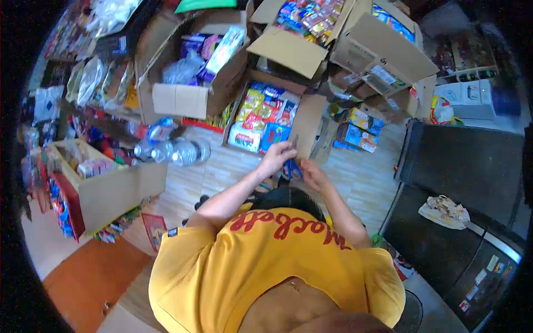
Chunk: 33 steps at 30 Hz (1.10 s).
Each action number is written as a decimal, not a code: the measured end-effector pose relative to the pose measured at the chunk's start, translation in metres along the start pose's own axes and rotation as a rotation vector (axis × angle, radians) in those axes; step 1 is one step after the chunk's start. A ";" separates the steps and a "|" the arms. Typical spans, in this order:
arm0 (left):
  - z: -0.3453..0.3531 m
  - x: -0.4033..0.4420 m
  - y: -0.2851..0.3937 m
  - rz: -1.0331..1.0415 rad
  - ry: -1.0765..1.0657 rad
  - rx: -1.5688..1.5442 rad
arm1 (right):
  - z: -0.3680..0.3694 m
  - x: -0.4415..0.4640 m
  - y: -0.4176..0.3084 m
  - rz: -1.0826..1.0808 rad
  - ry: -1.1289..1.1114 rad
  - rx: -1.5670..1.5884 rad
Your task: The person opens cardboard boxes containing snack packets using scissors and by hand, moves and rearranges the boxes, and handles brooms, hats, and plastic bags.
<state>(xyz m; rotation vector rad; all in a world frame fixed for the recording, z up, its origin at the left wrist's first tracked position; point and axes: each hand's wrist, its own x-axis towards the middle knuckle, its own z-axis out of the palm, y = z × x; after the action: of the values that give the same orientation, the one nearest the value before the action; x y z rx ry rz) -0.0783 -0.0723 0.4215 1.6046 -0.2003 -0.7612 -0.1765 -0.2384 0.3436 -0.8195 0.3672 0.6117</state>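
Note:
Just beyond my body, both hands are raised close together over the floor. My left hand (276, 156) is closed at the blades of scissors with blue handles (292, 169), which point away from me. Beside the handles, my right hand (314, 174) is closed, its fingertips near them; what it grips is too small to make out. Right behind the hands stands an open cardboard box (317, 115) holding colourful packets (266, 114).
Large open cartons (180, 100) stand at the back. Clear plastic bottles (190, 152) lie left of the packet box, blue boxes (358, 133) to its right. A dark cabinet (461, 161) bounds the right side, a wooden crate (125, 191) the left.

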 end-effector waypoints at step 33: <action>0.262 0.080 -0.060 -0.121 -0.030 -0.118 | -0.233 -0.139 -0.115 0.240 -0.155 -0.539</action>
<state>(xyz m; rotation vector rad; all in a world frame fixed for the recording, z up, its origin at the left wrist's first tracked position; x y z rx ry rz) -0.1850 -0.3178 0.3387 1.5042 -0.0788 -0.8753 -0.2277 -0.5286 0.3335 -1.2424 0.1564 1.0162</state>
